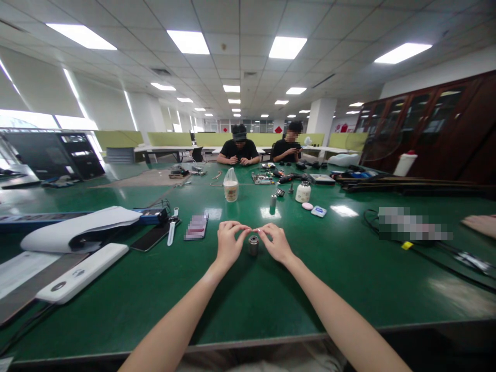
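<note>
metal cylinder (253, 247): stands upright on the green table (256, 299), directly before me, between my left hand (230, 242) and my right hand (276, 243). obscured points: the fingertips of both hands come together just above the cylinder's far side. whether they pinch some small part is too fine for me to make out, so i cannot tell if either hand grasps anything. my fingers are bent, neither spread wide nor balled up. i cannot confirm contact between thumbs and cylinder. its far side and base underside are hidden from me. both my forearms are cut off by the lower edge. pixel blocks mask a flat rectangular item (197, 227) to the left and another item (411, 223) beside the black cable (445, 262) to the right. a co-worker's hand (479, 227) is cut off at the right edge. condition of the cylinder: short, round, grey, with a dull metallic sheen. the top face shows a darker ring and centre; finer detail is not legible. a second cylinder (273, 202), also grey, stands farther off.
</note>
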Tool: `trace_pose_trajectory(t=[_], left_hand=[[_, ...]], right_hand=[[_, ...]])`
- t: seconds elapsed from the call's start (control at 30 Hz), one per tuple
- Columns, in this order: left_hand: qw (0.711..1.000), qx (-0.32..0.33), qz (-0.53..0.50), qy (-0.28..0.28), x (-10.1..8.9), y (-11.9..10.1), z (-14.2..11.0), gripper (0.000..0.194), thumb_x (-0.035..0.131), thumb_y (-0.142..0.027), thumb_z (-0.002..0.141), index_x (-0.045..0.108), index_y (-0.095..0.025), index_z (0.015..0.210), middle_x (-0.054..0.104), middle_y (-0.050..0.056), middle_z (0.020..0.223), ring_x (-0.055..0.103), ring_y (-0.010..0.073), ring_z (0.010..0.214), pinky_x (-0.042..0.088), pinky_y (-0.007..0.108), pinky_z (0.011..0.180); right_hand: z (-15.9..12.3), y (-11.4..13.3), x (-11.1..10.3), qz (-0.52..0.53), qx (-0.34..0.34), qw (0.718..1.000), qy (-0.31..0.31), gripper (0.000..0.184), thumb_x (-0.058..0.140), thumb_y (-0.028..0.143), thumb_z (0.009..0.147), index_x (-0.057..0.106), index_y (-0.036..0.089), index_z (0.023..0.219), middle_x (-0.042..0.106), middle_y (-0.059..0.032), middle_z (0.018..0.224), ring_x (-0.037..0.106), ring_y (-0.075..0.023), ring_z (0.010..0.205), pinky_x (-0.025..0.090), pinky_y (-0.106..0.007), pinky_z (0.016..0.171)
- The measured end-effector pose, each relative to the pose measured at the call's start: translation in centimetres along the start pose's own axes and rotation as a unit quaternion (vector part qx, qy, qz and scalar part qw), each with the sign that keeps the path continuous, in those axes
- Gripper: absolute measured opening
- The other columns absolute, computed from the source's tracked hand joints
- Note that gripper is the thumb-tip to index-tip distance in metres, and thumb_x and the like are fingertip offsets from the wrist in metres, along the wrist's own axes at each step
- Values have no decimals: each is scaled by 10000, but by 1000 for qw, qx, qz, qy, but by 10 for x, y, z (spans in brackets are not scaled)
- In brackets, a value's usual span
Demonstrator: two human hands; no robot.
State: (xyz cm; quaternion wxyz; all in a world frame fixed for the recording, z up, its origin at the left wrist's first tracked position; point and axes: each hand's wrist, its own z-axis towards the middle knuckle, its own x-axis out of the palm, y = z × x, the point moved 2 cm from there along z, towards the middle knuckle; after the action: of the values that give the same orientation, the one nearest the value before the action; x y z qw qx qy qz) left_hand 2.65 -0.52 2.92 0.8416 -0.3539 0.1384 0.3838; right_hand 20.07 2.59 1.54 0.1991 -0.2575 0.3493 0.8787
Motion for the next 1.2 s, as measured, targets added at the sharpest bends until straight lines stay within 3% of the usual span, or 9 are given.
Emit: trace_pose_trajectory(t=[0.1,0.23,0.37,0.5,0.6,0.87,1.0,1.2], left_hand=[[999,-27,27,0,0,18,2,151,611,-352,839,738,-272,854,663,36,893,509,223,963,397,386,886],[991,-73,81,82,10,49,-2,137,662,-383,781,755,-284,800,661,54,873,499,249,932,407,385,823],[982,-81,110,126,15,59,-7,188,660,-441,763,758,-305,849,648,69,920,480,263,954,399,378,803],[977,-88,127,147,14,54,-7,252,679,-463,747,738,-330,953,631,62,986,469,265,998,387,369,820],[975,-99,129,152,14,50,-7,165,685,-432,755,754,-319,853,632,54,971,474,265,997,383,374,820],[999,-4,4,35,7,15,-5,106,659,-342,809,738,-279,841,657,21,904,522,209,963,392,360,865],[999,21,-36,29,9,4,-5,89,686,-329,787,742,-277,835,666,18,895,533,203,947,402,358,866],[998,25,-40,35,11,5,-6,100,691,-339,780,746,-275,834,669,23,878,534,206,935,412,368,859]], right_hand=[[0,1,0,8,0,1000,4,269,450,340,944,704,289,1015,665,-27,921,590,-167,926,397,-314,855],[0,1,-1,0,10,1000,1,268,447,333,946,705,294,1008,664,-19,929,589,-164,933,377,-322,864],[0,0,0,-1,13,1000,4,273,441,333,949,703,295,1015,663,-16,928,589,-163,932,372,-319,858],[0,0,0,5,12,1000,2,285,432,340,952,706,287,1012,663,-16,915,593,-157,912,381,-306,859],[0,0,0,9,12,1000,4,291,431,345,952,709,280,1007,664,-20,914,595,-155,905,388,-300,859],[-1,0,1,-7,21,1000,7,286,435,361,951,703,299,1031,662,-12,914,597,-151,884,380,-301,857],[-1,0,1,-7,17,1000,2,280,442,356,948,704,293,1026,662,-11,909,595,-150,887,387,-290,832],[-1,1,1,0,14,1000,4,273,451,346,943,704,290,1030,664,-14,910,597,-148,873,403,-284,822]])
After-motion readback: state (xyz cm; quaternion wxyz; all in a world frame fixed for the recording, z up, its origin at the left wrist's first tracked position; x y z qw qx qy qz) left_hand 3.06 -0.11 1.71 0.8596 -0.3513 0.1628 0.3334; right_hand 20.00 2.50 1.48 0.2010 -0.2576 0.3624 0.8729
